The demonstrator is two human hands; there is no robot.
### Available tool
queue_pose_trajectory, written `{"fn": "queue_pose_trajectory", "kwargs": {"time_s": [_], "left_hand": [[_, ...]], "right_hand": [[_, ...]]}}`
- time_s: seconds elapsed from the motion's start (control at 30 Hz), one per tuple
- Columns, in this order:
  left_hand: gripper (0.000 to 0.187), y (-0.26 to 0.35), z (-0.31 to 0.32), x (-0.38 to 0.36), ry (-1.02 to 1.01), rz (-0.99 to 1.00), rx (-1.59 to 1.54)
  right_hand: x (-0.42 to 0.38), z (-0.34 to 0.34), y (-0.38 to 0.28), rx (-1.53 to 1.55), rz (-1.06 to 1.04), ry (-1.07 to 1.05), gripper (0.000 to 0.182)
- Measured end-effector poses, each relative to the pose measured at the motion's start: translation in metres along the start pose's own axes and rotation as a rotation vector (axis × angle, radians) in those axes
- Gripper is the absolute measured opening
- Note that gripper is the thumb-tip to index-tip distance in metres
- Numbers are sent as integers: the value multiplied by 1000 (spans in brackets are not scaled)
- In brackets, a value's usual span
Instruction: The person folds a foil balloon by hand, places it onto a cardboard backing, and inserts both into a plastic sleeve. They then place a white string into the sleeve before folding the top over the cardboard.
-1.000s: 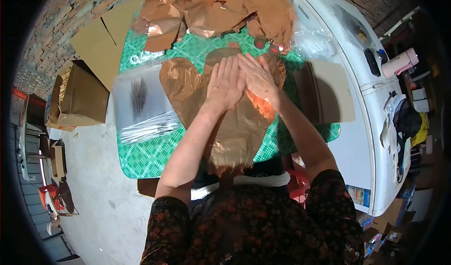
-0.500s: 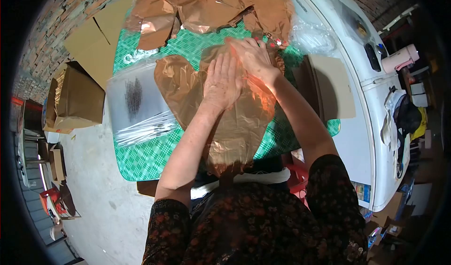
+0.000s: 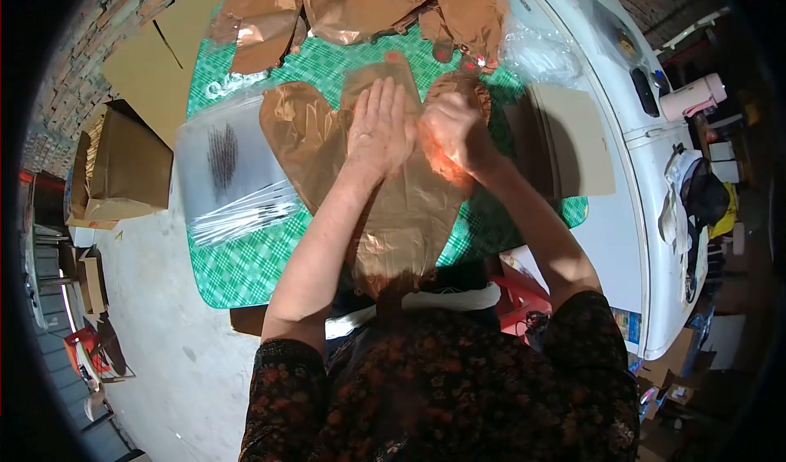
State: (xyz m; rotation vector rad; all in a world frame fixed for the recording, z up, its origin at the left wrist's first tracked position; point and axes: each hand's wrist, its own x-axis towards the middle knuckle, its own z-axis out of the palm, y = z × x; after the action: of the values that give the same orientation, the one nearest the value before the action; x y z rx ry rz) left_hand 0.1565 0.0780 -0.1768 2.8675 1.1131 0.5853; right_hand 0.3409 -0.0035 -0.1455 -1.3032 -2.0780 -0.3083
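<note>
A shiny copper-coloured foil piece with several lobes lies on the green checked table, its narrow end toward my body. My left hand rests flat on its middle, fingers extended and pressed on the foil. Over the right lobe is my right hand, its fingers curled and somewhat blurred; whether they pinch the foil is hidden. To the left lies a stack of clear plastic sheets, with thin white sticks across its lower part.
More copper foil pieces cover the table's far end. Crumpled clear plastic and cardboard are on the right, beside a white fridge lying flat with a pink bottle. An open cardboard box stands at left.
My right hand has moved down and right from the upper middle of the foil, and its fingers have curled. My left hand stays flat on the foil. The view has shifted slightly.
</note>
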Motion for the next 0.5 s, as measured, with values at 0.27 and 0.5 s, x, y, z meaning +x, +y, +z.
{"fn": "queue_pose_trajectory", "kwargs": {"time_s": [0.27,0.5], "left_hand": [[67,1,-1,1,0,-15,-27],[66,0,-3,1,9,0,-22]], "right_hand": [[-22,-12,-6,-71,136,-126,12],[-32,-17,22,-534,506,-62,32]]}}
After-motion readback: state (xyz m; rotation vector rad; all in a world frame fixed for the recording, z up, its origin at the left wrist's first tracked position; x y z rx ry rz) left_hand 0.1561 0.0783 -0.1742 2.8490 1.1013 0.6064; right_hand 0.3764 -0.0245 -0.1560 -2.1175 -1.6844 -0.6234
